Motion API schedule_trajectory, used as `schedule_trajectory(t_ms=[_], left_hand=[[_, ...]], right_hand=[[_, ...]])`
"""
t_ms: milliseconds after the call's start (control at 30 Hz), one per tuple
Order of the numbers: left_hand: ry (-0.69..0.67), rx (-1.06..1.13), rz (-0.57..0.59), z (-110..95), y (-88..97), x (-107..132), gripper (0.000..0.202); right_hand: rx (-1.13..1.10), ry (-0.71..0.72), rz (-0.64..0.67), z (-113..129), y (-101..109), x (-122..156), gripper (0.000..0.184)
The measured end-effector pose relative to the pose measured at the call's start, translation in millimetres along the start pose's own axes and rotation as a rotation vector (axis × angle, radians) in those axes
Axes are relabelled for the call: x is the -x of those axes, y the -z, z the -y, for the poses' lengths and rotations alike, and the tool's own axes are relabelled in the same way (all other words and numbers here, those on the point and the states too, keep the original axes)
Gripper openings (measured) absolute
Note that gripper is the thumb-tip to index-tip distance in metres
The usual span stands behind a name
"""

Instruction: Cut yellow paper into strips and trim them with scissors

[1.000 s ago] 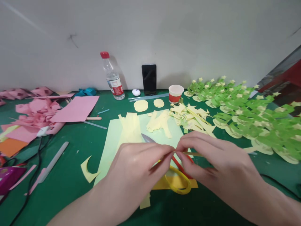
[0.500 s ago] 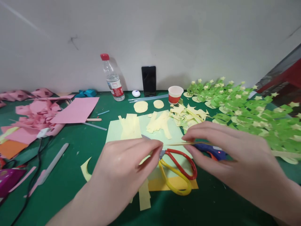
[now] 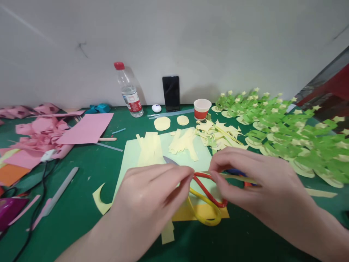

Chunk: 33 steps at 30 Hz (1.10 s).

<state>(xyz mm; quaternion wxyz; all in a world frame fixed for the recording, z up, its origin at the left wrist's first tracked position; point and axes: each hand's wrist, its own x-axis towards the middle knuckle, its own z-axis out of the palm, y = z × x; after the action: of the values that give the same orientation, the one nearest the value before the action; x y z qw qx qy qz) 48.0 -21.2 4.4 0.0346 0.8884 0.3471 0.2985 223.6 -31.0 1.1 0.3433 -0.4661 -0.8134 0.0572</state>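
A narrow pale-yellow paper strip (image 3: 240,177), seen nearly edge-on, runs between my two hands. My left hand (image 3: 155,196) pinches its left end. My right hand (image 3: 253,189) is closed on it a short way to the right, with thumb and fingertips together, and the strip's tail shows beyond that wrist. Below lie scissors with one red and one yellow handle loop (image 3: 205,220); their blades are mostly behind my left hand. A light green sheet (image 3: 128,156) is under them, bearing cut yellow strips (image 3: 149,145). The blue glue gun (image 3: 234,171) is largely hidden behind my right hand.
Green paper plants with yellow stars (image 3: 278,127) crowd the right. Yellow scraps (image 3: 220,133), a paper cup (image 3: 201,109), a phone (image 3: 171,94) and a water bottle (image 3: 131,94) stand or lie farther back. Pink paper (image 3: 87,128), a glue stick (image 3: 61,191) and a black cable (image 3: 43,196) occupy the left.
My hands have drawn closer together and the right hand has moved slightly down and left. The right hand now covers more of the glue gun and the red handle. The strip's tail has shifted.
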Motion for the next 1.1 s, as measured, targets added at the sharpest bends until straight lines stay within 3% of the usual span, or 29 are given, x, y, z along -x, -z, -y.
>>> schedule_trajectory(t_ms=[267, 467, 567, 633, 700, 767, 867, 933, 1100], left_hand=[[0.144, -0.127, -0.128, 10.2, 22.0, 1.0, 0.012], [0.301, -0.004, -0.245, 11.8, 23.6, -0.7, 0.008], [0.464, 0.336, -0.336, 21.1, 17.0, -9.0, 0.006], [0.514, 0.752, -0.35, 29.2, 9.7, -15.8, 0.004], [0.515, 1.142, -0.335, 34.6, 0.4, -21.2, 0.018], [0.511, 1.287, -0.225, 34.4, -9.5, -22.8, 0.028], [0.496, 1.188, 0.115, 24.9, -21.5, -18.3, 0.022], [0.49, 1.114, 0.261, 16.8, -25.7, -13.7, 0.021], [0.468, 0.893, 0.266, 7.2, -25.9, -7.6, 0.031]], right_hand=[[0.005, -0.097, 0.058, -15.8, 19.9, -0.3, 0.011], [-0.127, -0.278, 0.049, -12.7, 21.1, -0.9, 0.011], [-0.326, -0.422, 0.119, -13.3, 20.5, -4.4, 0.011], [-0.515, -0.506, 0.194, -15.3, 19.1, -7.9, 0.011], [-0.69, -0.564, 0.255, -17.3, 16.7, -11.3, 0.011], [-0.815, -0.598, 0.274, -17.9, 13.3, -13.8, 0.011], [-0.922, -0.653, 0.286, -15.9, 6.9, -14.8, 0.009], [-0.962, -0.677, 0.312, -13.6, 2.9, -14.3, 0.008], [-1.004, -0.686, 0.35, -10.0, -1.1, -12.6, 0.01]])
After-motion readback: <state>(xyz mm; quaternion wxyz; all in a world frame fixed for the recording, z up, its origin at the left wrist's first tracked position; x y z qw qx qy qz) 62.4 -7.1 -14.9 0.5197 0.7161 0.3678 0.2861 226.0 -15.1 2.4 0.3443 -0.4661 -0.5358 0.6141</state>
